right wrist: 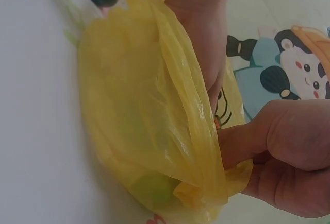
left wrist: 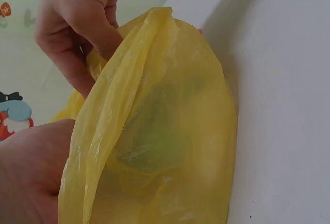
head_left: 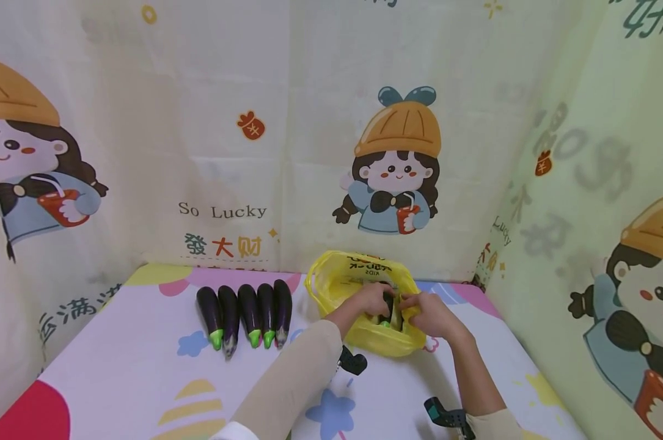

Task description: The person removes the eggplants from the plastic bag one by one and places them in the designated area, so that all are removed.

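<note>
A yellow plastic bag (head_left: 358, 336) lies on its side on the table, its mouth facing up and left. My left hand (head_left: 372, 299) reaches into the mouth and grips a dark eggplant (head_left: 386, 308) there; the bag hides part of the fingers in the left wrist view. With my right hand (head_left: 432, 315) I pinch the bag's right rim, and a fold of yellow plastic shows between the fingers in the right wrist view. Green stem ends (right wrist: 154, 189) show blurred through the bag wall. Left of the bag, several purple eggplants (head_left: 249, 311) lie side by side in a row.
The table (head_left: 276, 391) has a white cover printed with coloured shapes. Printed cloth (head_left: 304, 165) hangs behind it and along both sides. A black wrist device (head_left: 353, 360) is on the left arm and another (head_left: 446, 415) on the right.
</note>
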The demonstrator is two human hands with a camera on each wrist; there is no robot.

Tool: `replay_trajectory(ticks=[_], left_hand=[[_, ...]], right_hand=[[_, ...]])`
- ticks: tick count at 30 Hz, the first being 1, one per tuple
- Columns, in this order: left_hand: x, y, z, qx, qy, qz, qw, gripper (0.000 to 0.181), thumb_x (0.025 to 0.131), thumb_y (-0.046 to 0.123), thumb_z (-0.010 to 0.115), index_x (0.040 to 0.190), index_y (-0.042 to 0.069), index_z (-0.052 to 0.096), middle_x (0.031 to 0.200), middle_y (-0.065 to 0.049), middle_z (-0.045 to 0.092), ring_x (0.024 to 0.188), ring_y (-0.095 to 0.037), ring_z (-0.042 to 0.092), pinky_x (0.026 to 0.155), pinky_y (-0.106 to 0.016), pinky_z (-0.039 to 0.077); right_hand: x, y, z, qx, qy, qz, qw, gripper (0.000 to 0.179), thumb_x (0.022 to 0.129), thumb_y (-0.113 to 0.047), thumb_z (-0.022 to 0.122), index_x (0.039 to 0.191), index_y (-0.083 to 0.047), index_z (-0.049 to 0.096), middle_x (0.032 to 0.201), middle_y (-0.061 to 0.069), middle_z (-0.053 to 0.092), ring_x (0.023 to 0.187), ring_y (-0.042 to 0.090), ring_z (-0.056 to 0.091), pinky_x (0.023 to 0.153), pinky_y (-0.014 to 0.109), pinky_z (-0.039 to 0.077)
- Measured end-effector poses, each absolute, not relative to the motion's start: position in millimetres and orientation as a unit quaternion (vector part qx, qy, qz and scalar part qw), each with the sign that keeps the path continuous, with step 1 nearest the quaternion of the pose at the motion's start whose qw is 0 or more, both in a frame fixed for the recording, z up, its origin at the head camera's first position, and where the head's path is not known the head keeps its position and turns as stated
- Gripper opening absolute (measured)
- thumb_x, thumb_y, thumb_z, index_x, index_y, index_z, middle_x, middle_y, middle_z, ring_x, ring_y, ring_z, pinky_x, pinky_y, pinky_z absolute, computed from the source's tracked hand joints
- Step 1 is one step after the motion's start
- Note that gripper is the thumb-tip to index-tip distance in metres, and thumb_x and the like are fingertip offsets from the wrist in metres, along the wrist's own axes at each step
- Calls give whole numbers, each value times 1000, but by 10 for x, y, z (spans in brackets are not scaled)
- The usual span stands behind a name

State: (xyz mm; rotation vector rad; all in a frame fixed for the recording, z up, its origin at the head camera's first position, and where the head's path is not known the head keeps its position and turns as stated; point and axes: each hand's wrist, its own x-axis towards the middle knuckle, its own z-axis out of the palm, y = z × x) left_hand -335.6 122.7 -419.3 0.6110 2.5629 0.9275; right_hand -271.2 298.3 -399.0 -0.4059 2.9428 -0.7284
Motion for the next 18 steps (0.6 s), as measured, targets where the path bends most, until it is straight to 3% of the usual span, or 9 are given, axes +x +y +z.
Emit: replay_trajectory(ticks=[5,12,18], left_hand=[[-3338,1211,-4194,188,893,368,178,53,94,0,70,143,19,63,132,-16,63,60,-19,55,62,-36,60],[-3340,1198,-4200,168,885,401,168,54,91,-6,68,140,17,66,130,-18,65,54,-21,54,52,-33,55],[-3308,1178,-4158,168,880,417,155,53,91,-4,67,140,16,65,131,-15,62,59,-19,55,61,-37,60]], right_hand=[[-2716,2984,-4001,-126,962,-239,43,43,81,11,62,119,-1,77,144,21,63,129,45,55,73,32,47],[-2706,2979,-3989,-135,962,-233,43,42,81,10,62,118,-1,78,143,23,63,129,47,55,70,31,46],[-2689,2983,-3973,-140,962,-233,40,42,80,11,62,118,-1,78,142,22,64,130,49,54,70,32,46]])
